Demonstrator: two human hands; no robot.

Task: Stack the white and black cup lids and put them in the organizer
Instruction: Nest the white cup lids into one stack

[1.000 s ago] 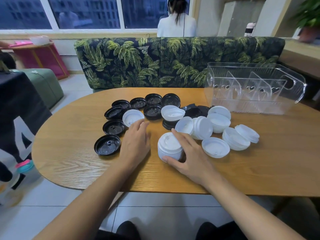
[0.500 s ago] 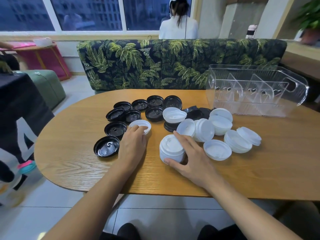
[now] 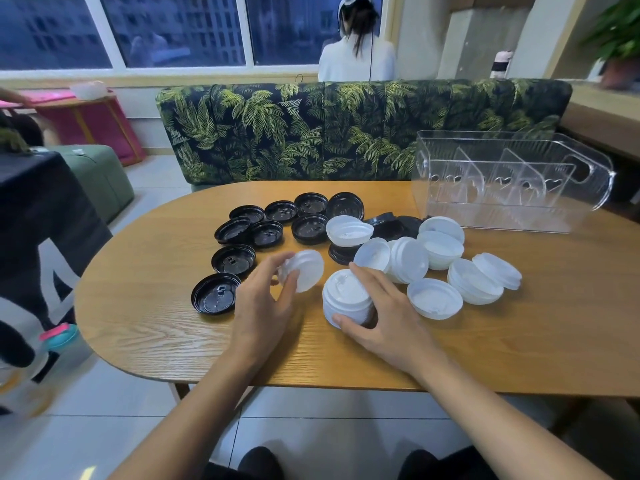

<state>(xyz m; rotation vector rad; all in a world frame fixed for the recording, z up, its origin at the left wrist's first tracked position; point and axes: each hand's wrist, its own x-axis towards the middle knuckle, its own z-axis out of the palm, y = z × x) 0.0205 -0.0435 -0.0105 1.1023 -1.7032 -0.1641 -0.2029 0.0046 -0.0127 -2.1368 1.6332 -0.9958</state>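
Early going — left hand point(image 3: 263, 306) pinched one white lid point(image 3: 305, 270), right hand point(image 3: 384, 318) gripped a short white stack point(image 3: 344, 299); black lids point(image 3: 233, 260) lay unstacked, the clear organizer point(image 3: 512, 183) held none.

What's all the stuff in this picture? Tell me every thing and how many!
table: one, brown wood, under the lids
black lids: at least ten, black, table's left and middle, some half hidden
loose white lids: about eight, white, heaped right of the black ones
white stack: one, white, front middle of table
held white lid: one, white, tilted above the table
organizer: one, clear, table's back right
sofa: one, dark with green leaves, behind the table
person at the window: one, white top, behind the sofa
left grip: one bare hand, pinches the held white lid
right grip: one bare hand, curled round the white stack
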